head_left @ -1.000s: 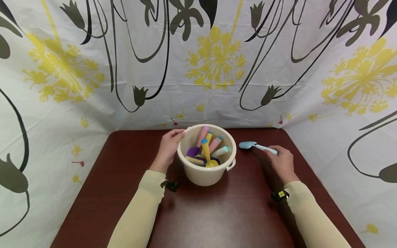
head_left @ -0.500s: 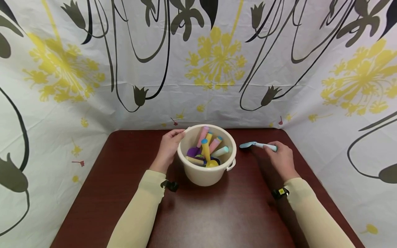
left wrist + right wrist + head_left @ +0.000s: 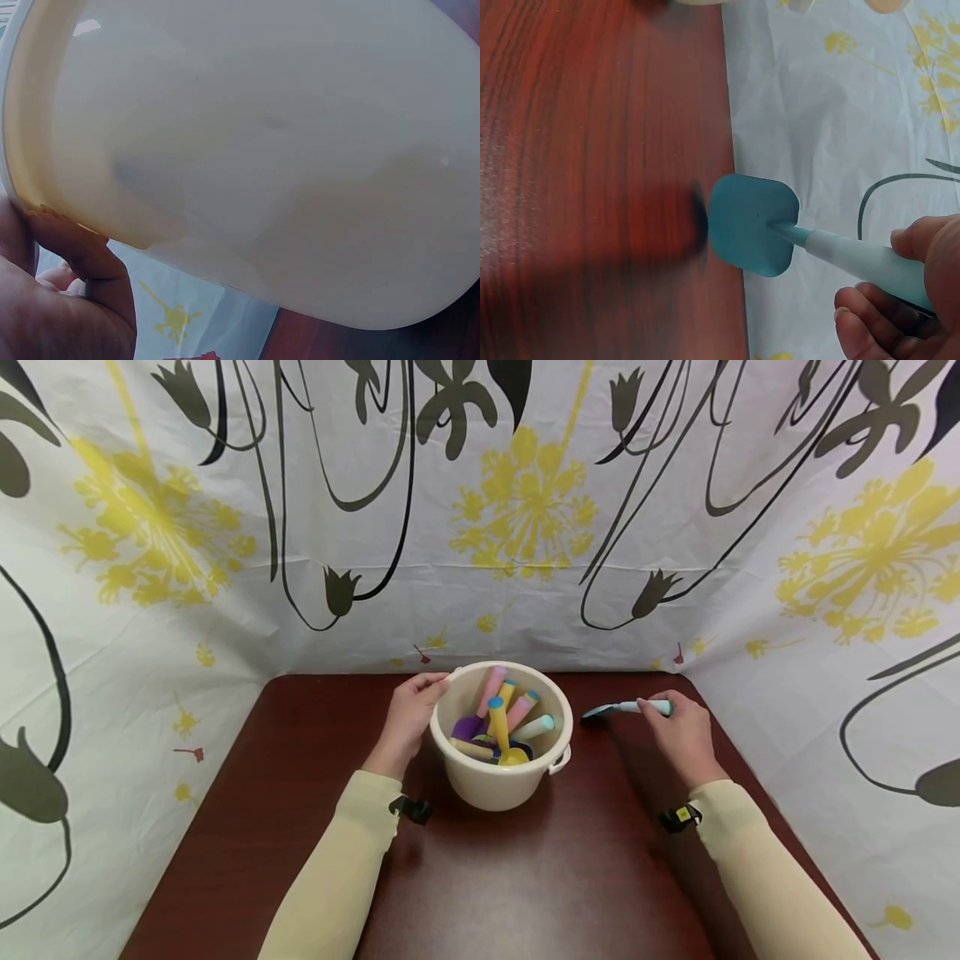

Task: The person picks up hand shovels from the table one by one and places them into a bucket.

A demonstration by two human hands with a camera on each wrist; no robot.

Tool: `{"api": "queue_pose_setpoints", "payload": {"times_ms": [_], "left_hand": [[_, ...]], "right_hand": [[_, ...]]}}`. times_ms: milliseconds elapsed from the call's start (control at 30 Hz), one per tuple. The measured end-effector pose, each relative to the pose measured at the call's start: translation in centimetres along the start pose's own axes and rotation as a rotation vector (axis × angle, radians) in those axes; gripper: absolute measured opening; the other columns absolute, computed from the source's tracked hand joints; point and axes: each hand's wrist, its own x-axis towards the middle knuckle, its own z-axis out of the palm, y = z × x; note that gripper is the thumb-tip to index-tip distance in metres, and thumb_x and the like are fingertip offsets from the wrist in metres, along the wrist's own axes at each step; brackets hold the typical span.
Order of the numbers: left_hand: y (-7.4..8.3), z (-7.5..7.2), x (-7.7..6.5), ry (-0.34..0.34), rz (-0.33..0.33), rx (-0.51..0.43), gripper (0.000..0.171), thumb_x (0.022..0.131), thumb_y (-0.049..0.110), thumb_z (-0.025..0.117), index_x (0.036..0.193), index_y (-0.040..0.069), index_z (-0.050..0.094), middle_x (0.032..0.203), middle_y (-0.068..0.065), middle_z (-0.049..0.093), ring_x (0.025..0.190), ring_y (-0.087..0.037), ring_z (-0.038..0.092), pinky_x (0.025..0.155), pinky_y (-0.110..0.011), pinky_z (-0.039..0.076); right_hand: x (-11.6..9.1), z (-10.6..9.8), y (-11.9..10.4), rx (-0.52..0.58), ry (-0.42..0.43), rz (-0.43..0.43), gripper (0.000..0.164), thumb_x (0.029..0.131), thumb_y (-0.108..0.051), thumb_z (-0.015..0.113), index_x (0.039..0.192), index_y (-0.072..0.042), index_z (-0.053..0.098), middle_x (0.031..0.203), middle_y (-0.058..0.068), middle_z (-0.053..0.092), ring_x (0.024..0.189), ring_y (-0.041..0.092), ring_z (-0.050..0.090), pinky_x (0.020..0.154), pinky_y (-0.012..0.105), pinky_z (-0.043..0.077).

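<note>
A cream bucket (image 3: 491,789) stands upright on the table, and my left hand (image 3: 408,718) pinches its rim on the left side. In the left wrist view the thumb (image 3: 90,259) lies against the bucket wall (image 3: 262,150) just under the rim. Right of the bucket, my right hand (image 3: 684,739) grips a blue toy shovel (image 3: 632,707) by its pale handle. The right wrist view shows the squarish teal blade (image 3: 751,225), its edge at or close to the tabletop; contact is unclear. Several colourful handled toys (image 3: 497,722) lie in the bucket, partly hidden by one another.
The dark reddish table (image 3: 480,893) ends at a white patterned cloth (image 3: 360,647) hung behind it and at both sides. A small handle lug (image 3: 559,760) sticks out from the bucket's right side.
My right hand has turned the shovel, so its blade now appears more edge-on, and the handle end has risen slightly. The left hand and the bucket have stayed in place.
</note>
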Motion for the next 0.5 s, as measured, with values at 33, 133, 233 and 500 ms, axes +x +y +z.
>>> {"api": "queue_pose_setpoints", "payload": {"times_ms": [33,133,233,500], "left_hand": [[0.0,0.0,0.0,0.001,0.002,0.001,0.026,0.108,0.025,0.075,0.127,0.008,0.081,0.126,-0.015,0.076,0.11,-0.029,0.074,0.096,-0.043,0.064],[0.1,0.1,-0.1,0.001,0.006,0.004,0.026,0.108,0.025,0.076,0.127,0.008,0.081,0.125,-0.015,0.077,0.109,-0.028,0.074,0.095,-0.042,0.064],[0.2,0.1,-0.1,0.002,0.007,0.002,0.026,0.108,0.025,0.076,0.127,0.008,0.081,0.124,-0.015,0.077,0.108,-0.028,0.075,0.094,-0.042,0.064],[0.1,0.0,0.0,-0.003,-0.003,0.0,0.028,0.108,0.026,0.076,0.128,0.008,0.08,0.126,-0.016,0.076,0.112,-0.03,0.074,0.098,-0.046,0.063]], "right_hand": [[0.1,-0.1,0.0,0.0,0.002,-0.004,0.039,0.109,-0.044,0.071,0.108,-0.005,0.076,0.076,0.004,0.062,0.07,0.026,0.048,0.064,0.033,0.039],[0.3,-0.3,-0.2,-0.007,0.0,-0.013,0.04,0.109,-0.045,0.071,0.107,-0.005,0.076,0.075,0.005,0.061,0.067,0.026,0.047,0.062,0.033,0.039],[0.6,-0.7,-0.4,-0.009,-0.012,-0.023,0.04,0.11,-0.045,0.071,0.106,-0.005,0.076,0.074,0.004,0.059,0.065,0.025,0.046,0.061,0.034,0.039],[1.2,-1.3,-0.9,0.004,-0.025,-0.033,0.039,0.109,-0.043,0.073,0.099,-0.006,0.07,0.07,0.0,0.049,0.065,0.024,0.043,0.06,0.033,0.037]]}}
